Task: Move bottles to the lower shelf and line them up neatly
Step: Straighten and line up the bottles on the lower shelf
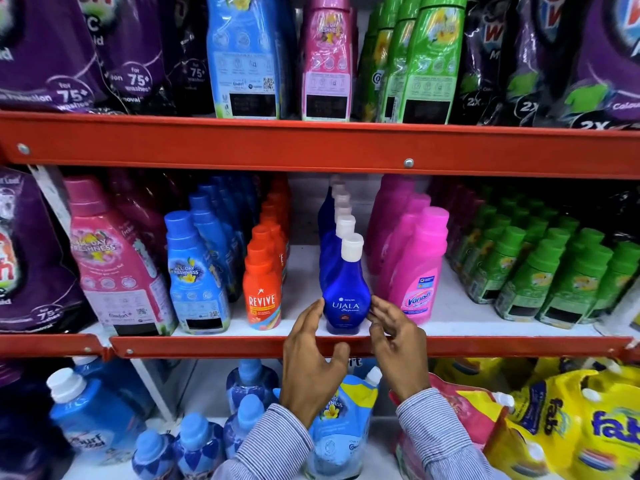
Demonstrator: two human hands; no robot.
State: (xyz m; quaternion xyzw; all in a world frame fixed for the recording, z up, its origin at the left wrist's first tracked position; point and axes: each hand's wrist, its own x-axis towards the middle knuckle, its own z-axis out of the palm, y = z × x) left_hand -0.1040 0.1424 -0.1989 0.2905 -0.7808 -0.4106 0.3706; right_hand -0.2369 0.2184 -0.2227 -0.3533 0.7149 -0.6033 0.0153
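A dark blue Ujala bottle (pixel 345 299) with a white cap stands at the front of the middle shelf (pixel 346 346), heading a row of several like bottles running back. My left hand (pixel 311 362) is at its left side, fingertips touching or almost touching the lower body. My right hand (pixel 398 348) is at its right side, fingers spread and just short of the bottle. Neither hand closes around it. The bottle stands upright on the white shelf board.
Orange Revive bottles (pixel 262 299) stand left of the row, pink Vanish bottles (pixel 417 289) right. Blue and pink softener bottles lie farther left, green ones (pixel 526 282) right. The lower shelf holds light blue bottles (pixel 249 379), a blue pouch (pixel 341 424) and yellow pouches (pixel 571 424).
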